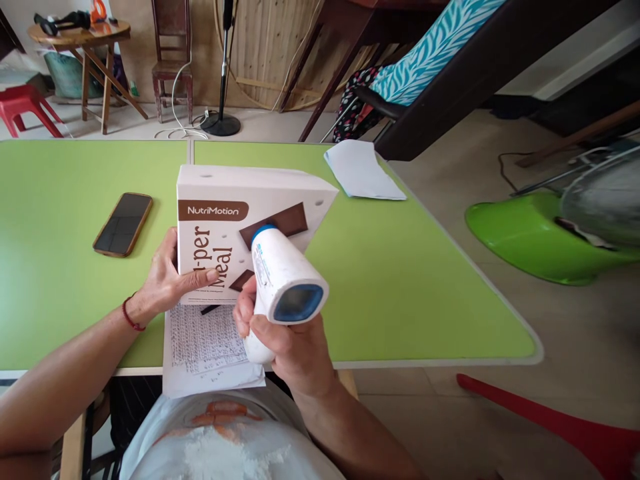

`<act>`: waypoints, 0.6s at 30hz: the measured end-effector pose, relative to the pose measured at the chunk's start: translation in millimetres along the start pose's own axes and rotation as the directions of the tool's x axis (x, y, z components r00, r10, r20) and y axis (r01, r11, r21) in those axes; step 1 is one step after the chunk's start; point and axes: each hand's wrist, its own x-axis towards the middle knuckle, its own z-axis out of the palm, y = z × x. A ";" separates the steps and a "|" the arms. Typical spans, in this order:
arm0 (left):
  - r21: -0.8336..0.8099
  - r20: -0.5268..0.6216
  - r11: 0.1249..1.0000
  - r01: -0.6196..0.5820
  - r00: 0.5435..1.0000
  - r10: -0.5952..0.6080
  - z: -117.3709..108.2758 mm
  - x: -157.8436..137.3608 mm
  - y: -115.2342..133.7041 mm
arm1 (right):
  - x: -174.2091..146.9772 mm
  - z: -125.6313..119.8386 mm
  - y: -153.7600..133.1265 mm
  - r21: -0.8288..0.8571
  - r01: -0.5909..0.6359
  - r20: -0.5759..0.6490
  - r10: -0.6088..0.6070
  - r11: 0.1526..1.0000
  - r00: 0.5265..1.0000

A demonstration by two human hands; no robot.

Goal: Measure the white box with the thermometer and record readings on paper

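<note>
My left hand (173,277) grips the lower left edge of a white and brown NutriMotion box (260,187), thumb across its front and fingers behind. The box is raised at an angle over the table, its printed face towards me. In my right hand (293,347) is a white infrared thermometer (285,267), fingers wrapped round its handle. Its blue-rimmed nose points at the brown picture on the box; whether it touches cannot be told. The small screen faces me and looks dark. Handwritten sheets (200,347) lie below the box, overhanging the table's near edge, with part of a dark pen (211,309) on them.
The green table (400,293) holds a phone (123,225) at left and folded white paper (365,169) at the far right. Beyond stand a fan base (221,125), a small wooden chair (171,73) and a round table (83,37). A green chair (540,237) is at right.
</note>
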 end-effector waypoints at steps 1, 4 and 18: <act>-0.001 0.001 1.000 -0.008 1.000 0.008 -0.4 -0.1 -0.2 | 0.3 0.5 -0.2 -0.007 0.005 0.003 -0.005 1.000 1.000; -0.019 -0.001 0.999 -0.028 1.000 0.028 -1.0 0.1 -2.1 | 1.3 0.4 0.6 -0.040 0.010 0.007 -0.010 0.999 1.000; -0.114 -0.091 0.964 -0.240 0.969 0.230 -29.4 34.4 -25.6 | 56.8 -103.4 -28.2 -0.784 0.347 0.149 -0.388 0.515 0.910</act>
